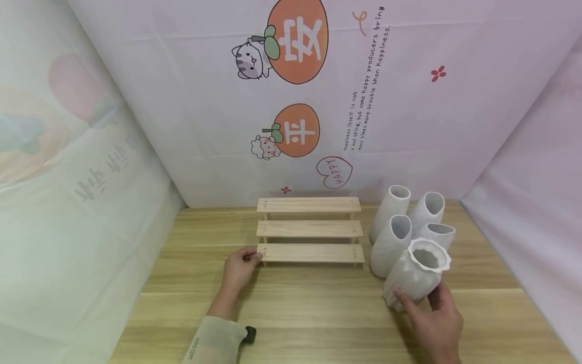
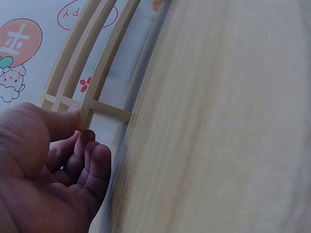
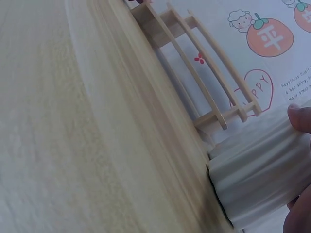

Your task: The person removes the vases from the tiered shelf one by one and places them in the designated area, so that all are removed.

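Observation:
A small three-step wooden display rack (image 1: 313,253) stands on the table near the back wall. My left hand (image 1: 238,269) pinches the left end of its lowest step; in the left wrist view the thumb lies on the wood and the fingertips (image 2: 101,158) are curled beneath. To the right, my right hand (image 1: 435,319) grips a white ribbed vase (image 1: 411,280) with a wavy rim, thumb on the near side. The vase (image 3: 262,179) leans slightly in the right wrist view, its base at or close to the tabletop; any gap cannot be told.
Several other white vases cluster behind the gripped one: a textured vase (image 1: 390,247), a tall vase (image 1: 391,215), one at back right (image 1: 427,210) and a partly hidden one (image 1: 441,235). Printed cloth walls (image 1: 218,126) surround the wooden table (image 1: 309,308).

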Motion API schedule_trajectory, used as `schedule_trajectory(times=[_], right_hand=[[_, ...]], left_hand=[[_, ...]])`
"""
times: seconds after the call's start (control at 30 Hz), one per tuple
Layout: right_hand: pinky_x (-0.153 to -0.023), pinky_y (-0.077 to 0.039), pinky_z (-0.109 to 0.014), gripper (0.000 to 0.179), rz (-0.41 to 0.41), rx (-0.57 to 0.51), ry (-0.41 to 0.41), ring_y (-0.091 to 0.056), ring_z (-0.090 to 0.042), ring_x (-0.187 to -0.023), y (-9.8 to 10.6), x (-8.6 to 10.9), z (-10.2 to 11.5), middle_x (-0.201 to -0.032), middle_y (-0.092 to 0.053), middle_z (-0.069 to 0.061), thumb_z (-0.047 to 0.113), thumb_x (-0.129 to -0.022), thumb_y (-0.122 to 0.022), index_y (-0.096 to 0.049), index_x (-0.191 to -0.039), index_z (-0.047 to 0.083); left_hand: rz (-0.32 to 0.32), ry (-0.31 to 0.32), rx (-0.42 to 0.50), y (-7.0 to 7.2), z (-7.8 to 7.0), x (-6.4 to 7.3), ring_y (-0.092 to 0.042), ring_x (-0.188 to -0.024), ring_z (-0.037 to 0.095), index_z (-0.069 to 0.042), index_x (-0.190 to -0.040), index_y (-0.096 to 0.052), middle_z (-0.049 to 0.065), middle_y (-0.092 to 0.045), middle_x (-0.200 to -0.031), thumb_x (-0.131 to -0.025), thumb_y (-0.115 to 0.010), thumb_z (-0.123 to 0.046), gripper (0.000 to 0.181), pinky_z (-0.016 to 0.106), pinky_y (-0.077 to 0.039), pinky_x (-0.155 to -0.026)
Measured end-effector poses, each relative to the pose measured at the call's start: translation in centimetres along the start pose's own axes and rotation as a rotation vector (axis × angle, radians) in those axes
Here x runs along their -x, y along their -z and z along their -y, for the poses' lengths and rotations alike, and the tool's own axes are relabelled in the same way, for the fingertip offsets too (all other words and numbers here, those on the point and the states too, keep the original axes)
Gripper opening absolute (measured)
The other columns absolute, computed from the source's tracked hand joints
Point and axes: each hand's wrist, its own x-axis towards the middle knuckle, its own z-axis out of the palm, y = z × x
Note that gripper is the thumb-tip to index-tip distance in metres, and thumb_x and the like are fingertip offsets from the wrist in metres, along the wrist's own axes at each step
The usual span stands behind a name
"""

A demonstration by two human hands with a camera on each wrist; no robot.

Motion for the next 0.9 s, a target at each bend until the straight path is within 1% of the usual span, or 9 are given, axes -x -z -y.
schedule_trajectory(times=[0.27, 0.47, 0.57, 0.63, 0.7, 0.77, 0.8, 0.83, 0.9], right_hand=[[-0.099, -0.044, -0.01, 0.08, -0.005, -0.023, 0.04, -0.06, 0.002, -0.12, -0.2, -0.2, -0.5, -0.14, -0.061, -0.025, 0.002, -0.073, -0.094, -0.058, -0.144, 0.009], [-0.1, -0.043, -0.009, 0.084, 0.015, -0.008, 0.023, -0.057, -0.001, -0.127, -0.1, -0.3, -0.4, -0.144, -0.058, -0.024, 0.005, -0.075, -0.094, -0.054, -0.149, 0.013], [-0.101, -0.041, -0.009, 0.084, 0.024, -0.011, 0.02, -0.056, -0.002, -0.128, -0.1, -0.3, -0.4, -0.145, -0.057, -0.023, 0.005, -0.076, -0.093, -0.054, -0.15, 0.015], [-0.103, -0.04, -0.009, 0.085, 0.021, -0.006, 0.019, -0.055, -0.001, -0.128, 0.0, -0.3, -0.3, -0.146, -0.058, -0.021, 0.006, -0.076, -0.093, -0.053, -0.15, 0.017], [-0.107, -0.037, -0.012, 0.088, 0.002, -0.005, 0.024, -0.054, -0.002, -0.129, 0.0, -0.1, -0.1, -0.147, -0.058, -0.014, 0.006, -0.076, -0.094, -0.052, -0.152, 0.021], [-0.112, -0.035, -0.017, 0.091, -0.039, 0.003, 0.052, -0.05, -0.004, -0.131, 0.1, 0.2, 0.2, -0.152, -0.054, -0.006, 0.007, -0.075, -0.093, -0.049, -0.153, 0.025], [-0.113, -0.034, -0.019, 0.094, -0.075, 0.005, 0.086, -0.049, -0.006, -0.132, 0.2, 0.4, 0.4, -0.155, -0.051, -0.002, 0.006, -0.075, -0.094, -0.048, -0.154, 0.026], [-0.115, -0.033, -0.022, 0.094, -0.123, -0.003, 0.149, -0.047, -0.009, -0.135, 0.2, 0.5, 0.6, -0.156, -0.05, -0.001, 0.007, -0.073, -0.094, -0.049, -0.154, 0.024], [-0.117, -0.032, -0.029, 0.082, -0.268, -0.059, 0.325, -0.044, -0.021, -0.139, -0.4, 0.9, 2.0, -0.156, -0.048, -0.008, 0.014, -0.074, -0.092, -0.055, -0.147, 0.011]], left_hand=[[0.005, 0.004, 0.0, 0.2, -0.1, -0.1, -0.065, -0.092, 0.019, -0.007, -0.114, -0.076, 0.001, -0.072, -0.097, -0.097, -0.076, -0.026, 0.026, 0.033, -0.056, -0.079], [0.008, -0.009, -0.008, 0.1, -0.6, -0.1, -0.064, -0.091, 0.019, -0.007, -0.113, -0.076, 0.002, -0.072, -0.096, -0.097, -0.076, -0.025, 0.024, 0.031, -0.055, -0.076], [0.008, -0.001, -0.011, 0.1, -0.7, -0.1, -0.064, -0.091, 0.019, -0.007, -0.113, -0.076, 0.001, -0.071, -0.096, -0.097, -0.076, -0.025, 0.024, 0.03, -0.055, -0.076], [0.012, -0.006, -0.014, 0.2, -0.7, -0.1, -0.064, -0.091, 0.019, -0.007, -0.114, -0.075, 0.001, -0.071, -0.097, -0.098, -0.075, -0.026, 0.025, 0.031, -0.055, -0.076], [0.021, -0.009, -0.016, 0.2, -0.7, -0.1, -0.064, -0.092, 0.019, -0.006, -0.116, -0.075, 0.001, -0.071, -0.098, -0.098, -0.075, -0.026, 0.027, 0.032, -0.056, -0.077], [0.028, -0.016, -0.024, 0.4, -0.6, -0.1, -0.065, -0.093, 0.019, -0.006, -0.118, -0.074, 0.001, -0.071, -0.099, -0.099, -0.074, -0.027, 0.029, 0.033, -0.057, -0.08], [0.031, -0.015, -0.028, 0.4, -0.5, -0.1, -0.065, -0.093, 0.019, -0.006, -0.118, -0.074, 0.001, -0.071, -0.099, -0.099, -0.074, -0.028, 0.029, 0.034, -0.057, -0.081], [0.034, -0.015, -0.032, 0.5, -0.4, -0.1, -0.065, -0.094, 0.019, -0.007, -0.119, -0.074, 0.001, -0.071, -0.1, -0.099, -0.073, -0.029, 0.03, 0.035, -0.057, -0.082], [0.032, -0.021, -0.049, 0.7, -0.3, -0.1, -0.066, -0.094, 0.019, -0.008, -0.12, -0.074, 0.001, -0.071, -0.1, -0.099, -0.073, -0.032, 0.032, 0.037, -0.058, -0.083]])
